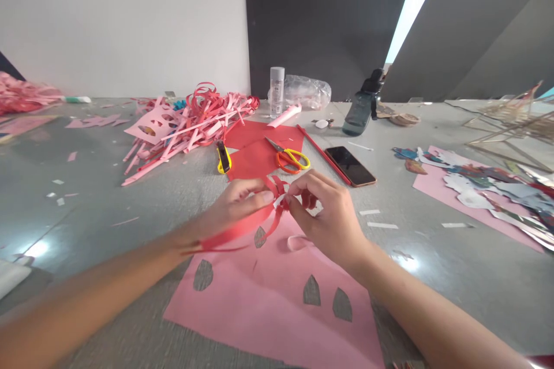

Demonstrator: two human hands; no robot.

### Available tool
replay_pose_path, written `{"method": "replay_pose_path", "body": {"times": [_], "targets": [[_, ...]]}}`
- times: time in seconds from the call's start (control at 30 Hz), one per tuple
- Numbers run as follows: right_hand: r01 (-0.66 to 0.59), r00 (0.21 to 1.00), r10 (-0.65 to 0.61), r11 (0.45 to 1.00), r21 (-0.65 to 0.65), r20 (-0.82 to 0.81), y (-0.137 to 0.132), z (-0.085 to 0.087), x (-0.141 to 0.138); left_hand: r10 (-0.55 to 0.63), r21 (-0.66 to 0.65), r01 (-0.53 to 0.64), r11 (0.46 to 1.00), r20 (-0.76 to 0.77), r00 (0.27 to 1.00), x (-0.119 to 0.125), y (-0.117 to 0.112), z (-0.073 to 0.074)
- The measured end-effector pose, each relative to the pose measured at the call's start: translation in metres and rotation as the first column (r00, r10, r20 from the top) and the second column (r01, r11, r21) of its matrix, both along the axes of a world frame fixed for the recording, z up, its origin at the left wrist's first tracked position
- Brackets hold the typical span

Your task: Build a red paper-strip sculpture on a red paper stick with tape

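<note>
Both hands meet just above the near pink sheet [268, 294] on the table [130, 207]: the left hand [236, 207] pinches a red paper strip [242, 229] in closed fingers, steadying it, while the right hand [329, 213] pinches its curled end to shape it. Scissors [288, 157] lie just beyond, on red paper.

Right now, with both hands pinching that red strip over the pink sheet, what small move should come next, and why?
Probably the right hand should roll the curled end a little further toward the left hand, which pins the red strip. The end is already looped between the fingertips, while a long straight tail trails loose over the pink sheet.
</note>
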State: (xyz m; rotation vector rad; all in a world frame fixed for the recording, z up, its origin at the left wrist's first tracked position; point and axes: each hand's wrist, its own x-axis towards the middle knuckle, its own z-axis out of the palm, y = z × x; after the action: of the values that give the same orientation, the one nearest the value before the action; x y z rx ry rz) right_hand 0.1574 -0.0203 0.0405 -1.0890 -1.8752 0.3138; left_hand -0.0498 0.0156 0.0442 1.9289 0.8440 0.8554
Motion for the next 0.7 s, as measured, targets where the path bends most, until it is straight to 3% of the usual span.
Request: {"method": "replay_pose_path", "body": {"times": [0.1,0.33,0.7], "targets": [[-0.002,1.0,0.001,1.0,0.018,0.031,-0.001,0.001,-0.001,0.046,-0.101,-0.043,0.994,0.029,0.999,0.002,-0.001,0.005],[-0.023,0.997,0.018,0.998,0.065,0.072,-0.002,-0.001,-0.002,0.111,-0.15,-0.115,0.982,-0.034,0.993,0.008,-0.011,0.015],[-0.033,0.992,0.033,0.999,-0.002,0.122,-0.002,-0.001,-0.003,0.164,-0.029,-0.163,0.986,0.044,0.985,0.013,-0.019,0.008]]}}
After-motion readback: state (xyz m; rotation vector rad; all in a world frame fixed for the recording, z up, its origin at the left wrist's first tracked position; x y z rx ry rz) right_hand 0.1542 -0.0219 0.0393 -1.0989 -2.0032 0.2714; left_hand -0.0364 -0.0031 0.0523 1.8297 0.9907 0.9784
